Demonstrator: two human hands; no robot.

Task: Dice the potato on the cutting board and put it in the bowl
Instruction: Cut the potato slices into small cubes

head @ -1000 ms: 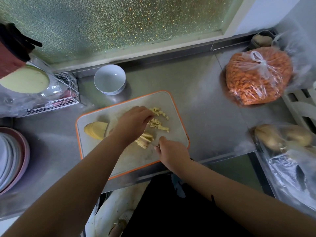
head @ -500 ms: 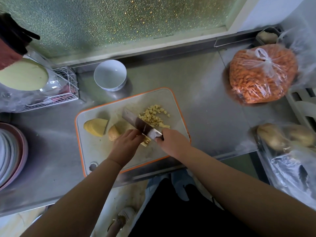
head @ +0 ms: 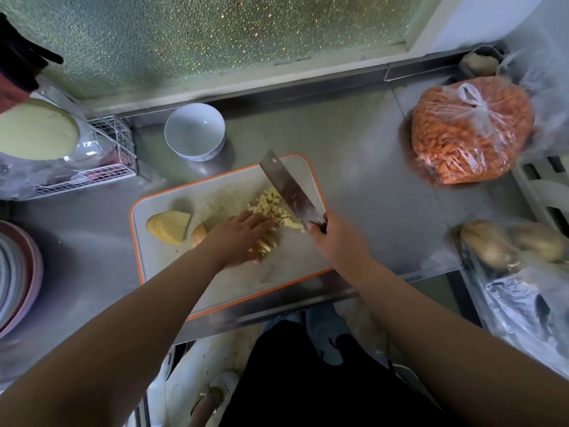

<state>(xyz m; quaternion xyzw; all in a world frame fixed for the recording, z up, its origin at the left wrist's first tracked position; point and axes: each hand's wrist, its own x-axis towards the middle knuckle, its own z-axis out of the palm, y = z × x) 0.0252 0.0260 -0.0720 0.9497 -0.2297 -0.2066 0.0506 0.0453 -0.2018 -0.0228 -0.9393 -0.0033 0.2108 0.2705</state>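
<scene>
An orange-rimmed white cutting board (head: 172,260) lies on the steel counter. On it are a pile of potato dice (head: 271,206), a bundle of potato strips (head: 267,243), a stack of potato slices (head: 168,225) and a potato end piece (head: 199,234). My left hand (head: 238,238) lies with straight fingers over the strips. My right hand (head: 334,238) grips the handle of a cleaver (head: 288,192), whose blade stands just right of the dice, pointing away from me. An empty white bowl (head: 194,131) stands behind the board.
A tied bag of orange carrot pieces (head: 471,131) sits at the right. Bagged whole potatoes (head: 511,245) lie near the right edge. A white wire basket (head: 101,161) and stacked plates (head: 15,272) are on the left. The counter's front edge runs just below the board.
The cleaver has swung from the board's middle to the right side of the dice, which are now gathered in a tighter pile. My left hand has shifted onto the strips.
</scene>
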